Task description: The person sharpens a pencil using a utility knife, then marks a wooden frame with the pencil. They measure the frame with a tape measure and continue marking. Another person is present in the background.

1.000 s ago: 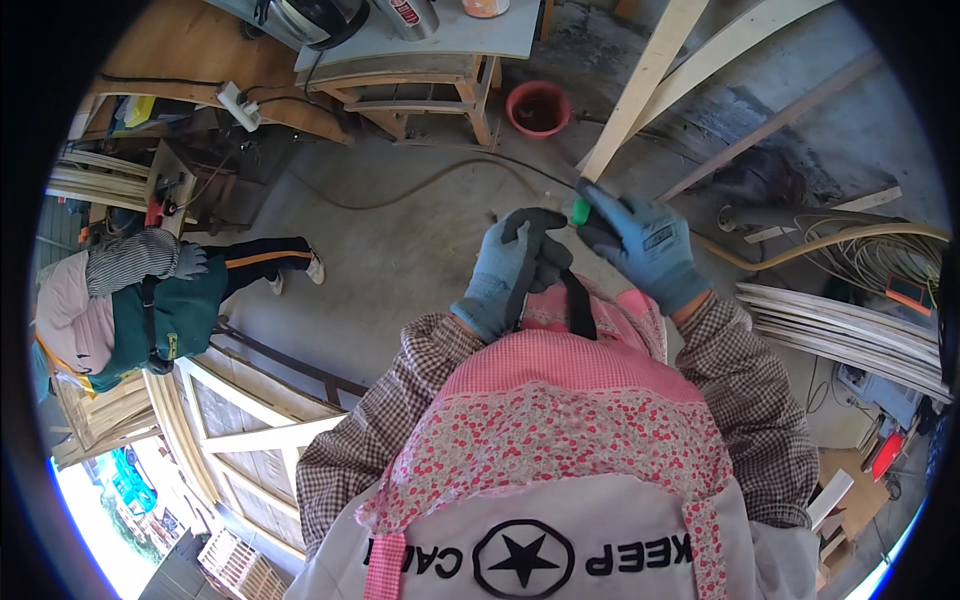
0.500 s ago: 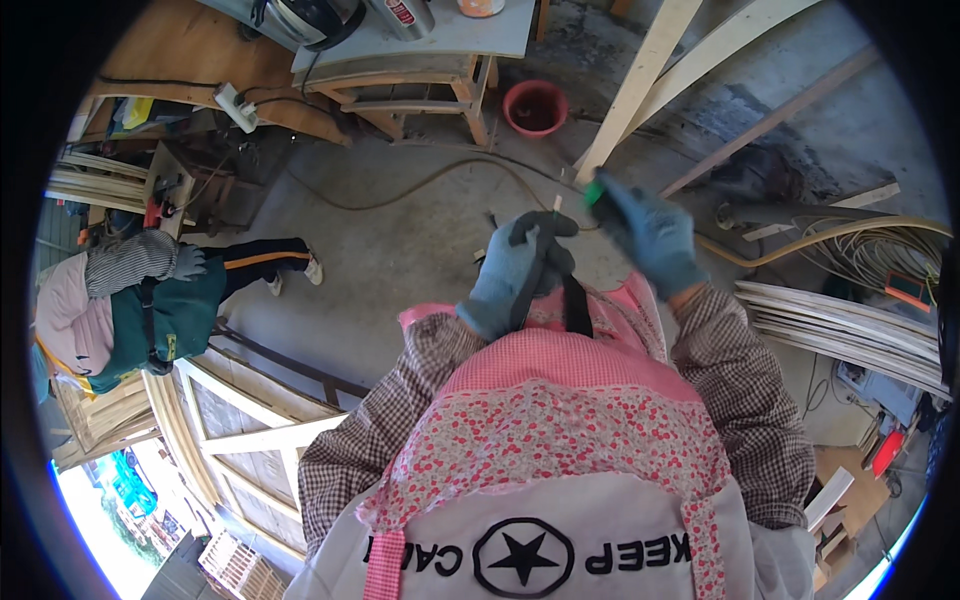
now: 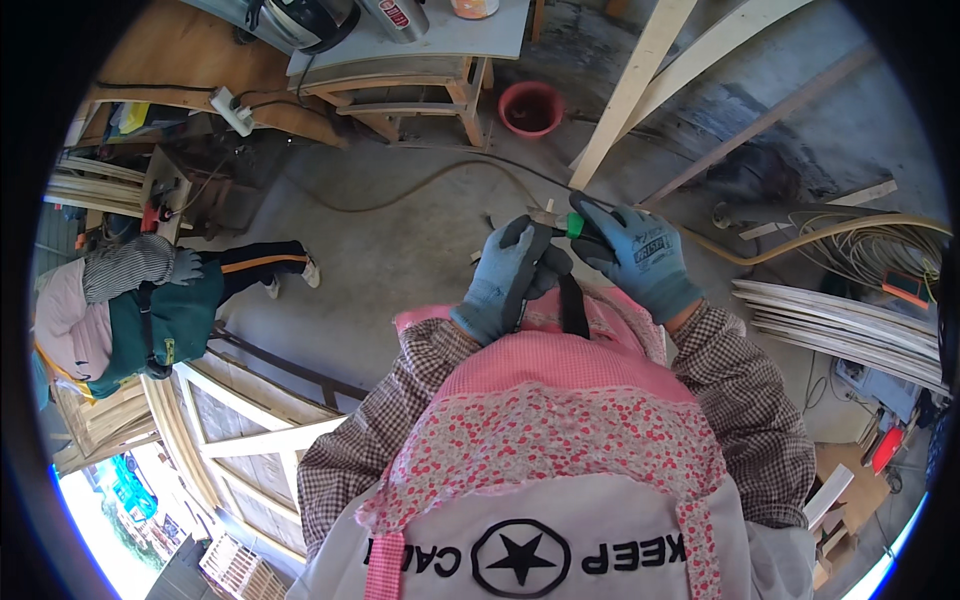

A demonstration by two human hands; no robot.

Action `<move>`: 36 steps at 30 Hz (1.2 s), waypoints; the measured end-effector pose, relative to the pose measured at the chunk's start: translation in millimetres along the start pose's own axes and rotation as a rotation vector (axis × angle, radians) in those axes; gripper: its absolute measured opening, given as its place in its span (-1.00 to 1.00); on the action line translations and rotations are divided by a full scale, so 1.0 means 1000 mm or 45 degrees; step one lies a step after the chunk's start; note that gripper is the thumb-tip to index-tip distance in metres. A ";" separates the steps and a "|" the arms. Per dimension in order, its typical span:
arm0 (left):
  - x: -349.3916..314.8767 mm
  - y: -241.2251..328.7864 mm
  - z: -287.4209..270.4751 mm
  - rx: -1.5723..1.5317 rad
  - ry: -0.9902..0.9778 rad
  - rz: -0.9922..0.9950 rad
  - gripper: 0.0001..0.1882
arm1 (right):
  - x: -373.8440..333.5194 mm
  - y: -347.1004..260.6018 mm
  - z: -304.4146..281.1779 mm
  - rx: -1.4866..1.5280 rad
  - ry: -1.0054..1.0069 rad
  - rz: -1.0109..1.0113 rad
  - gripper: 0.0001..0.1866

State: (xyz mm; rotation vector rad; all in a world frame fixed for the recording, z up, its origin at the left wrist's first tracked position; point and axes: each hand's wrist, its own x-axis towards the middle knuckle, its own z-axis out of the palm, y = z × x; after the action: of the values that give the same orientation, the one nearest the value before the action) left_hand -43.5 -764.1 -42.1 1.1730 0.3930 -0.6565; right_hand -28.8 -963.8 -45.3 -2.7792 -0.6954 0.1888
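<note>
White garment (image 3: 600,520), bottom centre, bears inverted black lettering (image 3: 640,553), ringed star (image 3: 521,562) | Right glove (image 3: 640,262), centre-right: dark print (image 3: 655,247) | Flask (image 3: 408,24), upper left: red label (image 3: 397,17)

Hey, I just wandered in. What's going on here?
A person in an apron and gloves is doing close handwork. Their right hand grips something with a bright green part, held beside the curled left hand; whatever the left fingers hold is mostly hidden. The hands are held up in front of the body, over the concrete floor. Off to the left, another person stands in a dark green garment.
</note>
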 end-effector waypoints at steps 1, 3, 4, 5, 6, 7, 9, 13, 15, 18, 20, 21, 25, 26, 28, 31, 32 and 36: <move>-0.001 0.002 0.000 0.010 0.000 0.002 -0.68 | 0.001 0.000 0.002 -0.013 0.007 -0.007 -0.31; 0.000 0.004 0.003 0.027 0.051 -0.022 -0.69 | 0.003 0.000 0.002 -0.017 0.026 -0.011 -0.33; -0.001 0.004 0.004 0.036 0.076 -0.035 -0.69 | 0.004 0.000 0.001 -0.009 0.039 -0.005 -0.34; -0.001 0.004 0.003 0.034 0.024 -0.021 -0.68 | 0.005 0.001 0.001 0.000 0.050 0.001 -0.35; -0.002 0.005 0.001 0.033 -0.027 -0.007 -0.68 | 0.009 0.009 0.002 -0.057 -0.017 0.163 -0.36; -0.004 0.004 -0.001 0.027 -0.073 0.009 -0.67 | 0.016 0.023 0.004 -0.114 -0.087 0.317 -0.37; -0.006 0.008 -0.001 0.049 -0.069 -0.023 -0.65 | 0.011 0.048 0.003 -0.139 0.001 0.474 -0.38; 0.002 -0.003 -0.008 -0.061 -0.040 0.045 -0.62 | 0.008 0.041 -0.005 -0.057 0.172 0.248 -0.36; 0.002 0.001 -0.005 -0.036 -0.014 0.011 -0.64 | 0.010 0.013 -0.008 -0.097 0.094 0.074 -0.32; 0.002 0.006 -0.001 -0.003 0.054 -0.015 -0.67 | 0.010 -0.004 -0.007 0.007 -0.005 0.008 -0.29; 0.002 0.007 0.001 0.015 0.072 -0.017 -0.70 | 0.007 -0.004 -0.004 -0.009 0.010 -0.015 -0.28; 0.001 0.008 0.000 0.026 0.066 -0.013 -0.71 | 0.007 -0.004 -0.003 -0.017 0.016 -0.022 -0.29; -0.001 0.013 0.004 0.028 0.143 -0.057 -0.72 | 0.013 -0.002 -0.005 -0.033 0.034 -0.032 -0.29; 0.000 0.014 0.004 0.038 0.119 -0.037 -0.72 | 0.015 -0.001 -0.005 -0.086 0.042 -0.034 -0.31; 0.001 0.016 0.003 0.058 0.069 0.001 -0.71 | 0.021 0.007 -0.004 -0.192 0.056 -0.036 -0.33; -0.003 0.009 -0.002 -0.013 -0.067 -0.042 -0.69 | 0.029 0.050 -0.001 -0.237 -0.061 0.546 -0.37; -0.002 0.008 -0.006 -0.016 -0.058 -0.045 -0.69 | 0.023 0.067 -0.001 -0.197 0.056 0.532 -0.38; 0.001 0.007 -0.007 -0.067 0.008 -0.039 -0.68 | 0.012 0.072 0.000 -0.105 0.251 0.286 -0.35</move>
State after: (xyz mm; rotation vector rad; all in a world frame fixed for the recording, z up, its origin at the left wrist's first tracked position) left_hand -38.2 -755.9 -40.0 1.1214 0.4323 -0.6657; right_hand 14.0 -1019.3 -67.4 -2.8992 -0.3508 -0.0726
